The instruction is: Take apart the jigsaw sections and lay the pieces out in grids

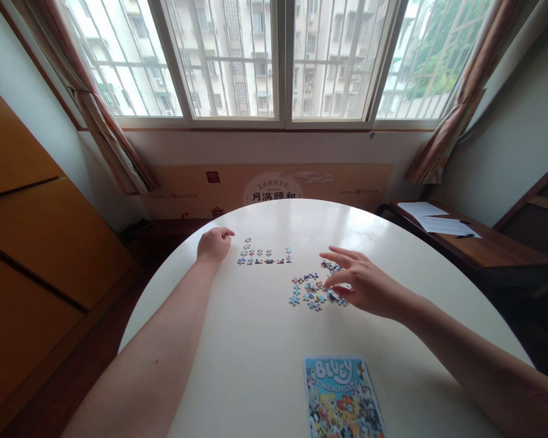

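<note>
The puzzle pieces lie in two groups on the white table (246,340): a laid-out set (269,261) near the left hand (214,244), and a loose pile (311,286) nearer the person and further right. The laid-out set has a bottom row running sideways, a short stack rising at its left end, a few pieces just above the row, and another above its right end. Gaps show between several of them, and most of the space between the two ends is bare, so only a small part looks arranged; judging by the pile, more pieces are loose than set out. Whether any of the laid-out pieces are locked together is too small to tell. The left hand is at the far left of the set, its fingers mostly curled in and one pointing towards the pieces; whether it pinches anything cannot be told. The right hand (354,274) is over the right side of the pile, fingers spread apart and thumb away from them, with no piece seen between them; it covers some of the pieces. The picture sheet (342,398), with its crowd of cartoon figures, lies flat on the table, nearer the person than the pile and apart from both hands.
</note>
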`<state>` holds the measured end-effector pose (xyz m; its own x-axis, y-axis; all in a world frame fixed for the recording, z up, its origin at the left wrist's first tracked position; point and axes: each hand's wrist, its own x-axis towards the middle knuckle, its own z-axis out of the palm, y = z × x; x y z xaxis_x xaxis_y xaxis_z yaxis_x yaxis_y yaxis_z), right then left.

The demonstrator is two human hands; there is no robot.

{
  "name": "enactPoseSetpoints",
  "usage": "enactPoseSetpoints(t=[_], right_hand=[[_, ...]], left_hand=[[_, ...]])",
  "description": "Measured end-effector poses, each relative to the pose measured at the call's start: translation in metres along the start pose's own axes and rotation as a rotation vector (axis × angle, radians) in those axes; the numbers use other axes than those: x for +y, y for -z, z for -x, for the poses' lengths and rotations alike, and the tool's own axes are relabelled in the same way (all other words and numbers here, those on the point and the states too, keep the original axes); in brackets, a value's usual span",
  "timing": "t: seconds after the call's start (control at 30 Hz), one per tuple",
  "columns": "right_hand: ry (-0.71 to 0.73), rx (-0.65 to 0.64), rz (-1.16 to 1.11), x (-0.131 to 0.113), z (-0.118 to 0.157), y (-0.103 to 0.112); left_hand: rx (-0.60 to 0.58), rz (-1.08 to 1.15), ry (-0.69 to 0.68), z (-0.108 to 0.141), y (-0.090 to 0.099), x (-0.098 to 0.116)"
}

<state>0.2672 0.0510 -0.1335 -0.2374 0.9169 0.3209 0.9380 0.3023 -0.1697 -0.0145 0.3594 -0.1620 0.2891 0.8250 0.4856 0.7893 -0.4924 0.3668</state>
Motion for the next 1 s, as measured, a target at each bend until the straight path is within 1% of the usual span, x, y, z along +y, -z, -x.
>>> enactPoseSetpoints(t=[0.13,0.2,0.23,0.3,0.4,0.53,0.67,0.8,0.9,1.0], right_hand=[[-0.035,0.075,0.017,0.017,0.002,0.011],[-0.048,0.077,0.016,0.023,0.003,0.018],[-0.042,0.053,0.004,0.024,0.004,0.022],[-0.013,-0.04,-0.048,0.024,0.005,0.029],[-0.011,-0.168,-0.12,0.018,0.007,0.034],[-0.057,-0.226,-0.138,0.012,0.008,0.031],[-0.072,-0.279,-0.155,0.018,0.009,0.028],[-0.12,-0.266,-0.118,0.02,0.009,0.027],[-0.151,-0.251,-0.091,0.015,0.006,0.027],[-0.185,-0.275,-0.064,0.01,0.003,0.026]], left_hand=[[-0.001,-0.008,-0.001,-0.001,0.0,0.0],[0.005,-0.006,0.0,-0.001,0.0,0.0],[0.007,-0.004,0.002,-0.001,0.0,0.0],[0.01,0.0,0.005,-0.001,0.001,0.0],[0.011,0.002,0.006,-0.001,0.001,0.001],[0.014,0.0,0.004,-0.001,0.001,0.0],[0.013,-0.003,0.011,-0.001,0.002,0.0],[0.014,-0.003,0.016,-0.001,0.002,0.0],[0.013,0.001,0.017,-0.001,0.001,0.0],[0.01,0.008,0.023,-0.001,0.002,0.001]])
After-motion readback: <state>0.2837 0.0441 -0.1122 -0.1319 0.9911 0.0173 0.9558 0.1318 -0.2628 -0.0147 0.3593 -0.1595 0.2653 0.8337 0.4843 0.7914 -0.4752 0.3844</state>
